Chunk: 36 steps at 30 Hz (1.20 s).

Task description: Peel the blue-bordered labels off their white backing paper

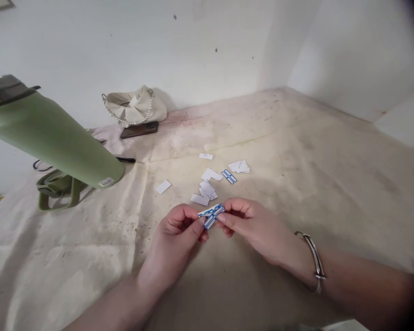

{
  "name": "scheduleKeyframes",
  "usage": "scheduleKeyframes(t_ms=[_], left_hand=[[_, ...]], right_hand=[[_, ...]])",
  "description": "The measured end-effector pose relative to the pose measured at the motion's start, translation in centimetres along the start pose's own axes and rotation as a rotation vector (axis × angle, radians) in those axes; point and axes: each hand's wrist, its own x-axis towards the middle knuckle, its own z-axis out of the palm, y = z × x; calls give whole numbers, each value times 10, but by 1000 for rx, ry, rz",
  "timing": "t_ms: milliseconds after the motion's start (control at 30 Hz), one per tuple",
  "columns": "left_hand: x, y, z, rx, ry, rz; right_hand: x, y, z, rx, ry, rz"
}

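Low over the table, my left hand (179,234) and my right hand (251,225) meet at small blue-and-white paper cards (212,215). Both hands pinch them between thumb and fingers, the left at the left end and the right at the right end. The cards overlap at an angle, and their count is unclear. Just beyond my fingertips lie several loose white paper pieces (199,199), some overlapping. Another blue-striped card (229,176) rests flat behind them, beside a small stack of white cards (239,166). A single white card (163,186) lies off to the left.
A tall green tumbler (62,138) stands at left, with a green strapped item (57,188) by its base. Behind are a cream handbag (138,105), a dark phone (140,130) and a black pen-like object (126,160). A creased beige cloth (313,174) covers the table up to the walls.
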Motion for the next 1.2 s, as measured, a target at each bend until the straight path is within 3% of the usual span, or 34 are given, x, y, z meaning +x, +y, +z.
scheduleKeyframes(t_ms=[467,1200], left_hand=[[-1,-4,4,-117,8,42],[0,-11,5,-188,5,123]], right_hand=[[0,8,8,430,3,19],[3,13,13,601,16,33]])
